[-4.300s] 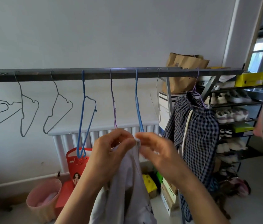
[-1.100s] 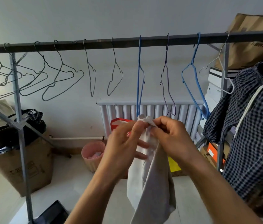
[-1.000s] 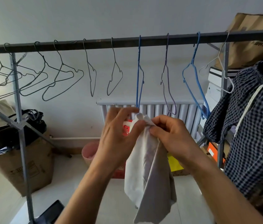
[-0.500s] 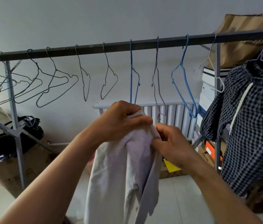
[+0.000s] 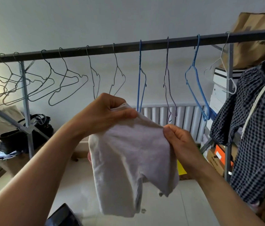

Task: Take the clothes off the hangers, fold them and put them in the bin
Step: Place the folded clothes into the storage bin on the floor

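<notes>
Under rail [image 5: 128, 46] | white garment [image 5: 131, 160] hangs from left grip [image 5: 110, 113], right grip [image 5: 180, 142] | both pinching

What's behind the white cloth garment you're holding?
Above the white cloth garment, a white ribbed radiator shows; at its right edge, a yellow object. Anything directly behind is covered.

Dark rail [image 5: 128, 46] carries wire hangers [image 5: 66, 70]; checked garment [image 5: 259, 136] hangs at right end.

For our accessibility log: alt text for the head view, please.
Two hands hold a white garment spread between them: the left hand grips one top corner, the right hand pinches the other. Behind, a dark rail carries empty hangers; a checked garment hangs at right.
</notes>
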